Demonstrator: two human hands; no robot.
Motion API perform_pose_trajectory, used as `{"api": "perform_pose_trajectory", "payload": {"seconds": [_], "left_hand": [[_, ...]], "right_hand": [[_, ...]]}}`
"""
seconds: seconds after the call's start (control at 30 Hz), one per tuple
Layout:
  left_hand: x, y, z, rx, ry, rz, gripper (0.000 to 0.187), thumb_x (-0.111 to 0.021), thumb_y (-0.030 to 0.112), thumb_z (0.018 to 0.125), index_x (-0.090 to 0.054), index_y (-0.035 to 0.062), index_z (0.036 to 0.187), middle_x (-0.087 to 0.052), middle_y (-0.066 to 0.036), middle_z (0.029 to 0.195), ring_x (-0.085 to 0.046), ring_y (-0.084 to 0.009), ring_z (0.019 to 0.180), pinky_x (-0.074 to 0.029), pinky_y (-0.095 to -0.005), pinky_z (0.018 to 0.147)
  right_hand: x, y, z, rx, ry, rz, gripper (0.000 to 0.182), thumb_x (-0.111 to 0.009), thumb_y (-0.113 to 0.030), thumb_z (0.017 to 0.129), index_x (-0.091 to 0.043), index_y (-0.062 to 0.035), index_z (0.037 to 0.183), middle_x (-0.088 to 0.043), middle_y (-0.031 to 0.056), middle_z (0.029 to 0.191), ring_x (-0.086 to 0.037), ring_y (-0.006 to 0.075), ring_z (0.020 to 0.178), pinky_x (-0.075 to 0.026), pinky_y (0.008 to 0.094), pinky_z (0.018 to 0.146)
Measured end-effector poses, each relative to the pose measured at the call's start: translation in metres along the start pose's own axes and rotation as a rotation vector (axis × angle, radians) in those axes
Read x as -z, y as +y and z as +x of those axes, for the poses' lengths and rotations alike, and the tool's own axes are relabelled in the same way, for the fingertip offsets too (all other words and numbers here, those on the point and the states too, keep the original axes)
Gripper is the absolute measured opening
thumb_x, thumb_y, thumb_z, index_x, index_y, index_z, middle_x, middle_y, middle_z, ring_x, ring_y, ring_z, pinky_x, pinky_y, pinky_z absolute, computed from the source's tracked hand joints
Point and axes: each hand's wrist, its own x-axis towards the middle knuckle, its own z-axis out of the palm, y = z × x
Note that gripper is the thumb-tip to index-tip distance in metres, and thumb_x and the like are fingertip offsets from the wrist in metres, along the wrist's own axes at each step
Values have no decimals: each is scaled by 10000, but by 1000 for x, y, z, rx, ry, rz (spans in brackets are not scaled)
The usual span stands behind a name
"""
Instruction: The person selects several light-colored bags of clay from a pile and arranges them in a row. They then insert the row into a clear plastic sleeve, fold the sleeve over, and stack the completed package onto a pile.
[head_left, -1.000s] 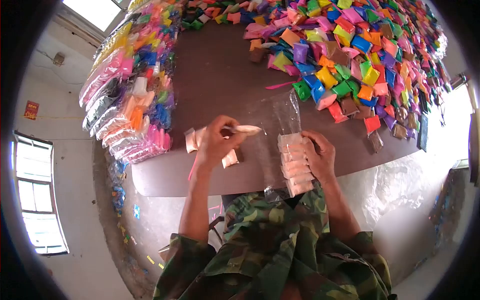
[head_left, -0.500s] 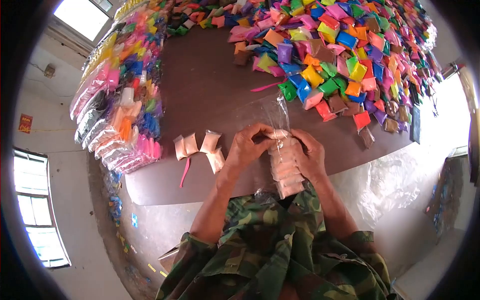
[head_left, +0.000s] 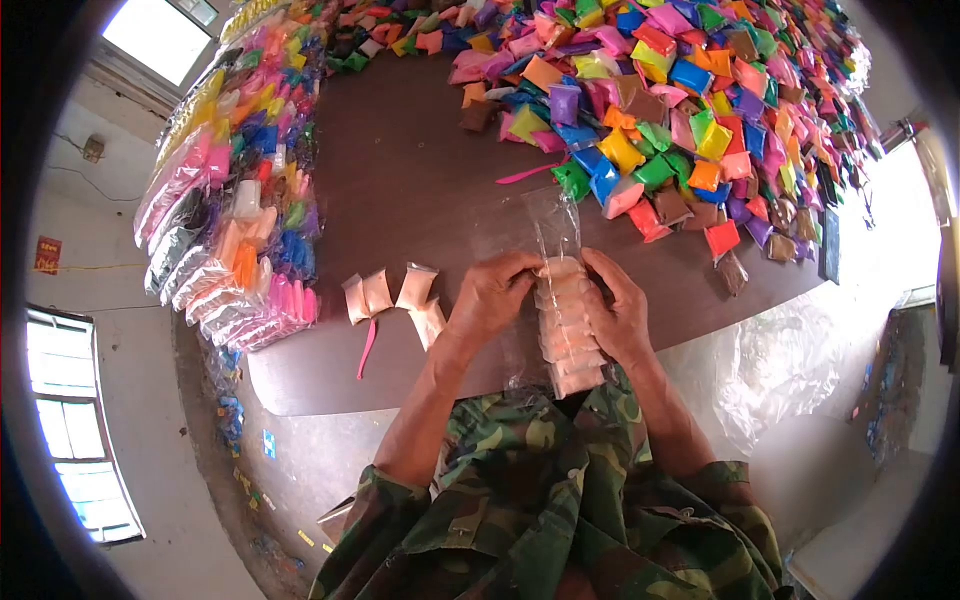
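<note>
Head view: a long clear plastic sleeve [head_left: 565,300] lies at lower centre of the frame on the near edge of the brown counter [head_left: 420,170], filled with a stacked column of pale peach packets; its empty upper end is crinkled and points toward the upper frame. The left hand [head_left: 492,297] has its grip closed on the sleeve's top packet from the left. The right hand [head_left: 620,310] clamps the sleeve's right side, fingers wrapped along the column. Four loose peach packets [head_left: 395,295] lie just left of the left hand. Multicoloured packets [head_left: 680,100] crowd the upper right; bundled packs [head_left: 230,200] line the left edge.
</note>
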Motion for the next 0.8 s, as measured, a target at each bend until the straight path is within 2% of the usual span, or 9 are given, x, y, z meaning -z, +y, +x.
{"api": "perform_pose_trajectory", "payload": {"seconds": [0.07,0.17,0.27,0.4,0.5,0.57,0.6,0.77,0.8], "left_hand": [[-2,-1,-1,63,38,-89,227,-742,-47,956,-778,16,1171,-814,-113,1119,-772,-190,1038,-606,-348,878],[-1,3,1,85,-8,-8,237,-732,-50,966,-771,15,1190,-818,-111,1125,-765,-171,1046,-605,-346,890],[3,15,4,126,-32,-49,252,-689,-82,935,-753,-6,1167,-810,-146,1115,-786,-245,1041,-602,-364,910],[-3,-6,-1,97,-15,-160,215,-685,-68,956,-765,-8,1146,-819,-107,1129,-762,-179,1046,-602,-341,911],[2,-6,-6,127,-44,-147,200,-664,-70,947,-768,-9,1107,-820,-105,1116,-762,-177,1040,-603,-346,903],[-4,-10,-10,130,-35,-143,191,-656,-67,942,-770,-4,1083,-821,-111,1084,-762,-170,1016,-605,-349,875],[-4,-4,-9,126,-32,-93,193,-657,-62,943,-768,0,1088,-820,-123,1069,-771,-192,999,-604,-357,859],[-12,6,-8,26,38,79,222,-651,-48,944,-756,16,1129,-807,-175,993,-799,-321,942,-599,-399,791],[-9,7,-9,58,-10,84,257,-648,-47,943,-745,8,1174,-801,-190,1102,-793,-369,972,-609,-411,828]], "right_hand": [[0,0,0,-21,-6,14,414,-705,-77,999,-698,6,1405,-718,222,1410,-684,326,1355,-523,405,1135],[3,-4,2,7,-29,-11,420,-694,-66,997,-697,4,1411,-715,218,1421,-673,331,1374,-520,409,1142],[7,-2,6,48,-84,-28,422,-688,-64,997,-698,-1,1414,-716,211,1425,-675,331,1369,-521,408,1140],[11,3,7,31,-153,-7,421,-692,-67,996,-701,-13,1414,-717,211,1424,-687,330,1346,-528,409,1131],[8,2,3,-115,-118,179,422,-692,-60,992,-703,-18,1411,-727,198,1409,-701,295,1320,-530,390,1118],[7,3,4,-23,-118,51,412,-687,-68,1008,-698,-14,1416,-734,189,1396,-708,260,1295,-539,370,1092],[7,3,5,24,-115,-14,407,-685,-72,1016,-696,-12,1418,-737,184,1390,-712,242,1282,-544,361,1079],[2,-5,7,-77,-50,27,348,-725,-151,1046,-731,-28,1371,-789,144,1271,-752,190,1154,-578,337,985],[1,-4,7,-84,-29,0,339,-734,-167,1048,-740,-33,1359,-801,135,1241,-761,185,1128,-584,335,965]]}}
